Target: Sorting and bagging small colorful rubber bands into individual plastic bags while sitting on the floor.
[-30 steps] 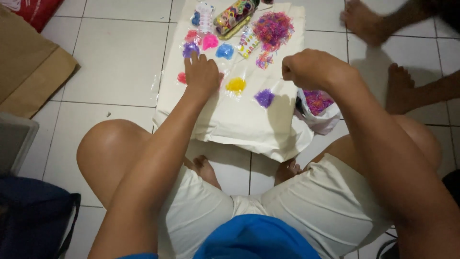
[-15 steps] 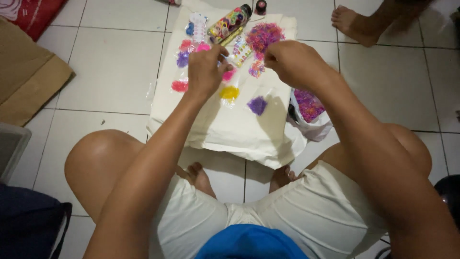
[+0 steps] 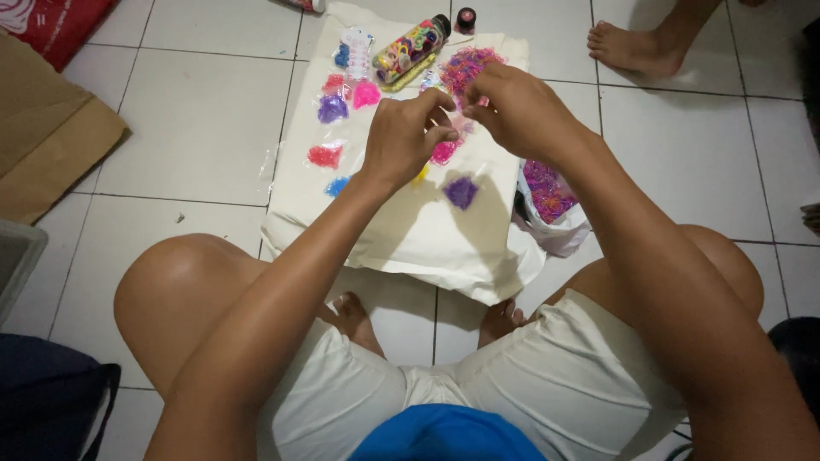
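Both hands meet above the upper middle of the frame, over a white cloth (image 3: pixel 410 230) spread on the tiled floor. The left hand (image 3: pixel 406 137) has its fingers curled with thumb and forefinger drawn together, and the right hand (image 3: pixel 512 111) is bunched the same way just beside it, fingertips nearly touching the left's; whatever they pinch between them is too small to make out, so I cannot tell whether either hand actually holds anything. Beneath the hands lie small heaps of tiny coloured bands: a pink heap (image 3: pixel 444 152) half hidden under the left hand, a purple heap (image 3: pixel 462 192) just below it, and a yellow one mostly covered by the left wrist. Toward the upper left of the cloth sit a red heap (image 3: pixel 325 155), a blue heap (image 3: pixel 336 185), a violet heap (image 3: pixel 332 108) and a bright pink heap (image 3: pixel 366 94). At the top, a clear bottle (image 3: pixel 412 49) of mixed colours lies on its side, with a large mixed pile (image 3: pixel 470 64) partly behind the right hand. A plastic bag (image 3: pixel 551 196) of pinkish bands sits at the cloth's right edge, partly hidden by the right forearm. Another person's bare foot (image 3: pixel 636 49) shows at the upper right, cut off at the ankle. A brown cardboard sheet (image 3: pixel 43 137) is cropped by the left edge.
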